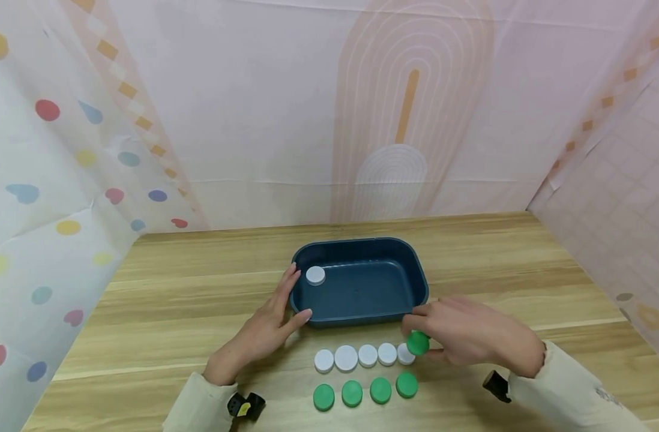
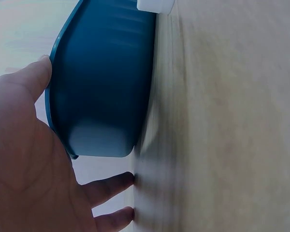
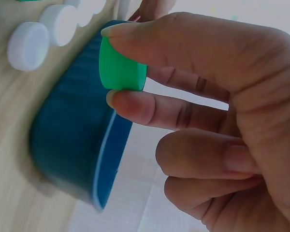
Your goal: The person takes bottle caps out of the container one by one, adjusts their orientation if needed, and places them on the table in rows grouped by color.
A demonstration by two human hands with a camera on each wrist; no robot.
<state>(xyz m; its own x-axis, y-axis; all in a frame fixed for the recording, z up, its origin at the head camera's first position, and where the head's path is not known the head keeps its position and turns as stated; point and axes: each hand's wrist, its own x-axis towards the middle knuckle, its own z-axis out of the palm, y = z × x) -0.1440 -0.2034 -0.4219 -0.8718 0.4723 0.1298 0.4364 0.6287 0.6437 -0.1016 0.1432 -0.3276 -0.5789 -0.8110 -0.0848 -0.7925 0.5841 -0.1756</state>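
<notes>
My right hand (image 1: 464, 330) pinches a green bottle cap (image 3: 121, 65) between thumb and fingers, just off the front right corner of a dark blue plastic bin (image 1: 362, 321). In the right wrist view, the last two fingers are folded toward the palm. My left hand (image 1: 264, 330) rests at the bin's front left corner, its fingers extended along the left side. The left thumb (image 2: 36, 77) touches the rim. Inside the bin, toward the back left, lies one white cap (image 1: 315, 275).
Several white caps (image 1: 346, 358) form a row in front of the bin. Nearer to me, several green caps (image 1: 352, 393) make a second row. The wooden table (image 1: 200, 282) meets patterned cloth walls (image 1: 254, 120) at the back and sides.
</notes>
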